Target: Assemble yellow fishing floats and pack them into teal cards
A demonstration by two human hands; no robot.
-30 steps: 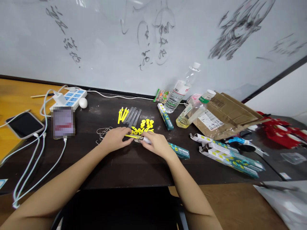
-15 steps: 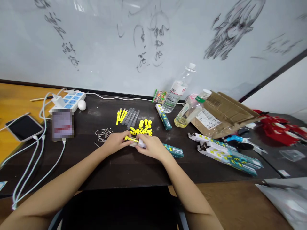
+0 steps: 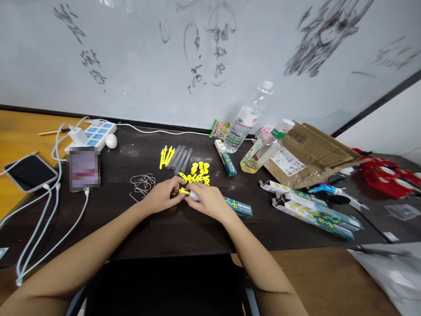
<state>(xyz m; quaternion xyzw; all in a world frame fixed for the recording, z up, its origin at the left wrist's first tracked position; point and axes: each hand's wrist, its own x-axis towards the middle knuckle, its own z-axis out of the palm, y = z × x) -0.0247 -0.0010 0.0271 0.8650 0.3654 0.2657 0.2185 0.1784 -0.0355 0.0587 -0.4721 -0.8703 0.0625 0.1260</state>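
My left hand (image 3: 166, 194) is closed in a pinch at the left end of a short yellow rod (image 3: 184, 192). The rod's other end meets a whitish tube (image 3: 194, 195), which the fingers of my right hand (image 3: 210, 202) wrap around. Just beyond my fingers lies a pile of small yellow plastic parts (image 3: 200, 171). Behind it are several clear tubes (image 3: 179, 159) and several yellow rods (image 3: 167, 156) side by side. Bent metal hooks (image 3: 142, 186) lie in a tangle left of my left hand. A green printed box (image 3: 239, 207) is partly hidden behind my right hand.
At the left are a power strip (image 3: 98, 135), a white ball-like object (image 3: 111, 141), phones (image 3: 31, 173) and white cables (image 3: 44, 232). Another green box (image 3: 225, 158), a water bottle (image 3: 241, 125), a second bottle (image 3: 265, 149), cardboard packaging (image 3: 305, 151) and opened boxes (image 3: 315, 215) are at the right.
The yellow rod now shows less of its length between my hands, and my left hand sits slightly closer to my right. The view has shifted a little.
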